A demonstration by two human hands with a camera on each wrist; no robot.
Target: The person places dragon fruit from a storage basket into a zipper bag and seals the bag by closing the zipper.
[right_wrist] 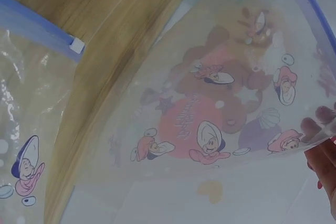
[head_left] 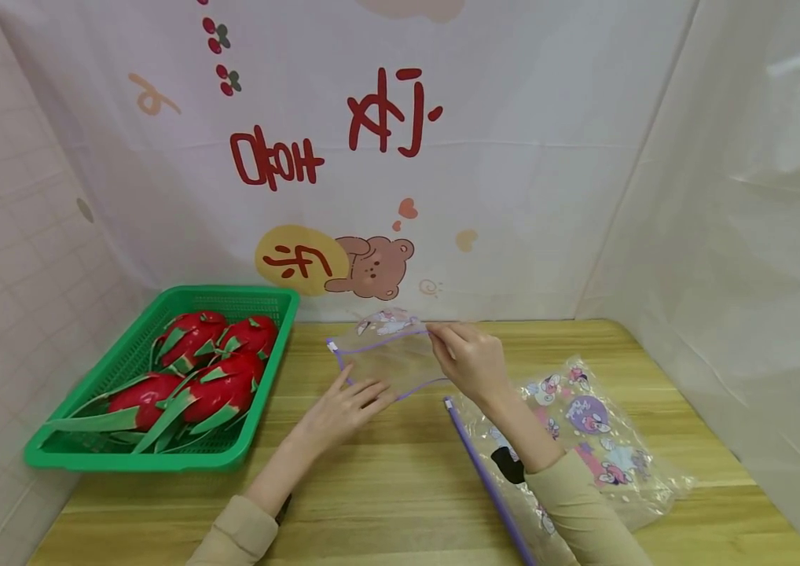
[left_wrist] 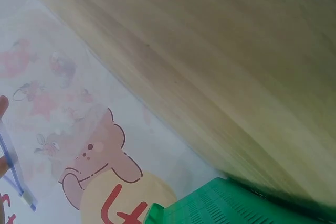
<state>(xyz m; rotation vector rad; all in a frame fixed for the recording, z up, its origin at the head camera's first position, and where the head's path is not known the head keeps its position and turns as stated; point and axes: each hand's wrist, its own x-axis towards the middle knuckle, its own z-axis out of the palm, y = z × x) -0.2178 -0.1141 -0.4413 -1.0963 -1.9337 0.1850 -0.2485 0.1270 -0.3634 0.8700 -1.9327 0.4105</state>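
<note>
A clear zip bag [head_left: 400,362] with a purple rim and cartoon print is held with its mouth spread apart. My right hand [head_left: 471,358] pinches the rim at its right end; in the right wrist view some fingers [right_wrist: 320,119] show through the plastic. At the near left of the mouth, my left hand [head_left: 346,405] holds the rim between thumb and fingers, close to the white slider [head_left: 332,346]. The left wrist view catches only fingertips at its left border. A second, larger zip bag [head_left: 598,448] lies flat under my right forearm.
On the left, a green basket [head_left: 138,462] holds several red dragon-fruit-like items [head_left: 226,389] with green leaves. A printed curtain [head_left: 513,181] rises behind the wooden table [head_left: 386,487]. Another pale curtain [head_left: 746,236] borders the right side.
</note>
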